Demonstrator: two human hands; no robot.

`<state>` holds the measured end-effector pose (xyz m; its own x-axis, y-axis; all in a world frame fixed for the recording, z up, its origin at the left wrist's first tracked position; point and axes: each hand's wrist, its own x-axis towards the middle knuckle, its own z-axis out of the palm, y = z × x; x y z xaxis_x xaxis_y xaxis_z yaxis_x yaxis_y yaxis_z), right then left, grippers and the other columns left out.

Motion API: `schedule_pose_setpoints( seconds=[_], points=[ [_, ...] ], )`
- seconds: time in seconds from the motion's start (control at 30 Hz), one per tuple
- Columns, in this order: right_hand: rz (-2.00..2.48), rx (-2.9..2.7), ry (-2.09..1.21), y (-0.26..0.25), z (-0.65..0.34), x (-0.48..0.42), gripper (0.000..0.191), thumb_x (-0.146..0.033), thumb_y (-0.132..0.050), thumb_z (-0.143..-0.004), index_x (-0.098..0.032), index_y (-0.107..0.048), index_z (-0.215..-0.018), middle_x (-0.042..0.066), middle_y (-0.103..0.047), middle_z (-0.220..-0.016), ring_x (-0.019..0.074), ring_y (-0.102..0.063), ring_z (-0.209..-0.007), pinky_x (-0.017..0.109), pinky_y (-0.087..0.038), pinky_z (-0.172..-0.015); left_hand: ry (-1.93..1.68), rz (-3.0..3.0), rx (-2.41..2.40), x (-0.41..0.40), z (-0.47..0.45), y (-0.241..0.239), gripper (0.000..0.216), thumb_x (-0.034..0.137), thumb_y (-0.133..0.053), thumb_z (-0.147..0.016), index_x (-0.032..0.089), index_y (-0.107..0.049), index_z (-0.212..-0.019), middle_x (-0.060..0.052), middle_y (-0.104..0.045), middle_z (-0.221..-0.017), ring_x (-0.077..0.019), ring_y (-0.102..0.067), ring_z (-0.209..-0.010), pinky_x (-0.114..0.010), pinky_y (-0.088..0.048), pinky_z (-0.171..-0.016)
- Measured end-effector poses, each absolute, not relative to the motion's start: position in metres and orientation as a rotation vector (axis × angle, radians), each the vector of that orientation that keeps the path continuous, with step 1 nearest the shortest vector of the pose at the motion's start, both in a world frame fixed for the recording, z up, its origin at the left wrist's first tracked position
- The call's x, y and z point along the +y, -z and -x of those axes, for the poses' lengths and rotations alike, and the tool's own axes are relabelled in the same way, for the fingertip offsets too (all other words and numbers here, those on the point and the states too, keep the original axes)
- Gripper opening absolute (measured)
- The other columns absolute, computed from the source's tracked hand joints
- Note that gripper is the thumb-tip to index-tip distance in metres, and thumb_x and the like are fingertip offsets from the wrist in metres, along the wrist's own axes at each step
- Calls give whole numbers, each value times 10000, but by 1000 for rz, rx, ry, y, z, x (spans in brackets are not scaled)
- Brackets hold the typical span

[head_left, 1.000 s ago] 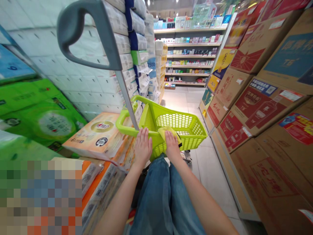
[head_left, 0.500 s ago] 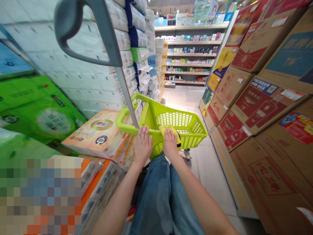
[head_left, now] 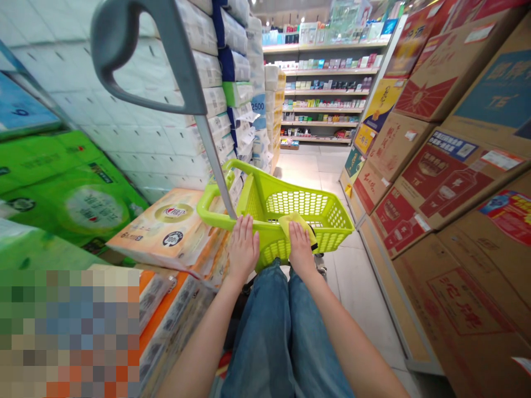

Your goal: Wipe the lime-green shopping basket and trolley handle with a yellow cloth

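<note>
A lime-green plastic shopping basket (head_left: 265,185) with perforated walls stands tilted to my view just beyond my knees. A grey pull handle (head_left: 191,91) rises from its left end on a metal rod. My left hand (head_left: 243,246) lies over the near rim beside the foot of that rod, its fingers stretched out and nearly flat. Farther right on the same rim, my right hand (head_left: 301,251) presses a folded yellow cloth (head_left: 287,222) with a dark edge. The cloth drapes over the rim, partly hidden by the fingers. No goods show inside the basket.
Tissue packs (head_left: 164,221) are stacked close on the left, with green packs (head_left: 74,193) behind. Cardboard cartons (head_left: 452,166) form a wall on the right above a low ledge. A tiled aisle floor (head_left: 327,160) runs to shelves (head_left: 323,124) of small goods.
My right hand has slid to the right along the near rim, taking the yellow cloth with it. My left hand stays in place on the rim.
</note>
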<state>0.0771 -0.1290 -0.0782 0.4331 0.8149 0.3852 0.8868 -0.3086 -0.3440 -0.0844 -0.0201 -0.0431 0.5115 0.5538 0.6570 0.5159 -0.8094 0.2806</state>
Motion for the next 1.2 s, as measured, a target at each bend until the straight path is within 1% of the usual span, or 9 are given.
schedule_pose_setpoints(
  seconds=[0.13,0.27,0.37,0.43,0.53,0.73,0.97,1.07,1.2],
  points=[
    [2287,-1289,170,86,-97,-140,760,42,-328,-755,-44,-329,-1509,170,-372,-1564,261,-271,-1480,507,-201,-1214,-1197,-2680,961,-21,84,43,510,311,-326,-1016,128,-364,-1490,-145,-442,-1527,-255,-256,-1499,-480,-283,-1209],
    [2335,-1144,102,75,-79,-123,784,48,-359,-724,-42,-338,-1503,189,-368,-1562,288,-260,-1483,551,-188,-1207,-1209,-2679,970,-21,83,44,517,313,-326,-1015,134,-347,-1500,-149,-441,-1526,-260,-263,-1497,-490,-289,-1205],
    [2234,-1261,-9,56,-46,-101,793,44,-377,-723,-58,-337,-1508,172,-358,-1572,280,-254,-1486,534,-198,-1210,-1212,-2695,949,-20,84,44,515,306,-320,-1015,125,-348,-1497,-152,-439,-1527,-264,-260,-1497,-492,-287,-1205],
    [2124,-1383,-78,43,-27,-89,759,23,-371,-760,-72,-338,-1512,158,-350,-1579,257,-257,-1486,499,-212,-1215,-1211,-2698,945,-19,84,45,510,306,-317,-1015,124,-362,-1489,-150,-448,-1520,-266,-269,-1494,-489,-291,-1205],
    [2026,-1477,-112,33,-14,-83,727,5,-349,-793,-66,-327,-1517,155,-340,-1584,243,-249,-1490,490,-211,-1220,-1215,-2695,946,-18,85,45,506,310,-316,-1013,135,-369,-1486,-144,-458,-1514,-267,-288,-1487,-488,-297,-1202],
    [2049,-1502,29,55,-38,-103,838,58,-343,-714,-67,-269,-1540,147,-324,-1593,223,-220,-1501,475,-193,-1231,-1223,-2694,940,-18,85,46,515,299,-320,-1013,141,-341,-1503,-138,-438,-1530,-263,-276,-1492,-487,-293,-1202],
    [2219,-1382,182,87,-90,-137,901,49,-365,-697,-102,-190,-1568,157,-357,-1577,245,-257,-1486,493,-255,-1199,-1219,-2688,940,-20,85,45,516,314,-311,-1017,142,-346,-1502,-142,-434,-1533,-265,-267,-1496,-498,-289,-1203],
    [2271,-1292,181,91,-99,-144,886,42,-369,-704,-112,-218,-1564,151,-374,-1570,245,-280,-1477,484,-258,-1197,-1218,-2682,935,-19,85,44,515,318,-315,-1016,145,-353,-1500,-140,-437,-1531,-262,-271,-1495,-494,-289,-1204],
    [2279,-1152,80,79,-80,-134,849,45,-379,-706,-119,-312,-1536,141,-385,-1566,251,-276,-1480,503,-208,-1209,-1226,-2673,930,-18,86,45,515,317,-322,-1014,151,-353,-1501,-136,-441,-1529,-255,-270,-1496,-488,-287,-1206]
  ],
)
